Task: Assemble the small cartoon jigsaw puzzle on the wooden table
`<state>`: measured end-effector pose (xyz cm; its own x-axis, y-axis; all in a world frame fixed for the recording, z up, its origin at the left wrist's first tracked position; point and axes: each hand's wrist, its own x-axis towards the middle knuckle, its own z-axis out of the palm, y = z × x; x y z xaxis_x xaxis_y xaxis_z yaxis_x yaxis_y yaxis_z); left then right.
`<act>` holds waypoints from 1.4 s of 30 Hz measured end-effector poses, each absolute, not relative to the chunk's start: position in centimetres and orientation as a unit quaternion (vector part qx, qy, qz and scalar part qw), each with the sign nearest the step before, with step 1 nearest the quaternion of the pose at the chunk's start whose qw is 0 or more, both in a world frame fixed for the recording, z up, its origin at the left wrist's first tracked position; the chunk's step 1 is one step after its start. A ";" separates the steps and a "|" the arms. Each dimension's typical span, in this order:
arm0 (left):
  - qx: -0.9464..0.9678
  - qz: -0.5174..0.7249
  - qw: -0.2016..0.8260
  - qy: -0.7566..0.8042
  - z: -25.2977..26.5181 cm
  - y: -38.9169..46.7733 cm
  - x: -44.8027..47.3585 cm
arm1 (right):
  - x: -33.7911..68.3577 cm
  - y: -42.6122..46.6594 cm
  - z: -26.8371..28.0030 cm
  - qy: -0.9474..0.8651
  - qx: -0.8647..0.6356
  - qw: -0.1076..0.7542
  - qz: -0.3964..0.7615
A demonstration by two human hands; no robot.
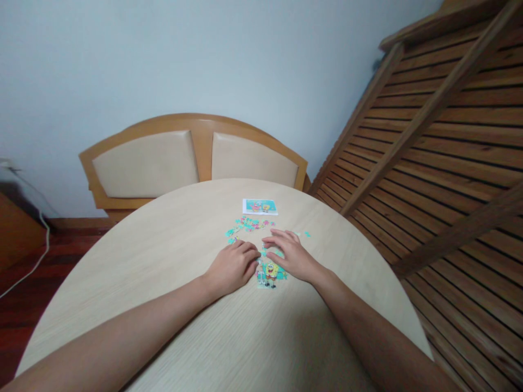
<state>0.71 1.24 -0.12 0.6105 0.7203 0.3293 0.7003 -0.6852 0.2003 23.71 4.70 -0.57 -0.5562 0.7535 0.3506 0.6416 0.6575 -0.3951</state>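
Observation:
A partly assembled jigsaw puzzle (270, 275) lies flat on the table, showing a yellow cartoon sponge figure and a second figure on turquoise. At its left edge rests my left hand (233, 265), fingers curled and thumb near the index fingertip; anything between them is hidden. Over the upper right of the puzzle is my right hand (293, 255), thumb and fingers apart, with no piece visible in it. The right hand covers part of the puzzle. Loose jigsaw pieces (250, 224), turquoise and pink, are scattered beyond my hands.
A reference picture card (260, 207) lies behind the loose pieces. Two small turquoise pieces (307, 234) sit apart to the right. Around the round wooden table (163, 239) are a padded chair back (202, 144) and a slatted wooden panel (433, 136) at right.

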 end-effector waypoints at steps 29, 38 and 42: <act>0.891 0.213 0.038 0.400 -0.5 1.5 0.6 | 25.3 4.3 0.0 -0.857 -0.450 0.226 0.112; 0.874 0.257 0.077 0.405 -0.9 1.7 0.5 | 25.0 4.2 0.1 -0.849 -0.425 0.269 0.165; 0.856 0.298 0.123 0.404 -0.7 1.6 0.6 | 23.4 3.7 0.2 -0.800 -0.415 0.333 0.276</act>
<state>0.64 1.61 -0.66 0.4962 0.7646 0.4113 0.6172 -0.6438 0.4523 23.38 3.67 0.24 -0.4333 0.8485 0.3040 0.4810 0.5029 -0.7181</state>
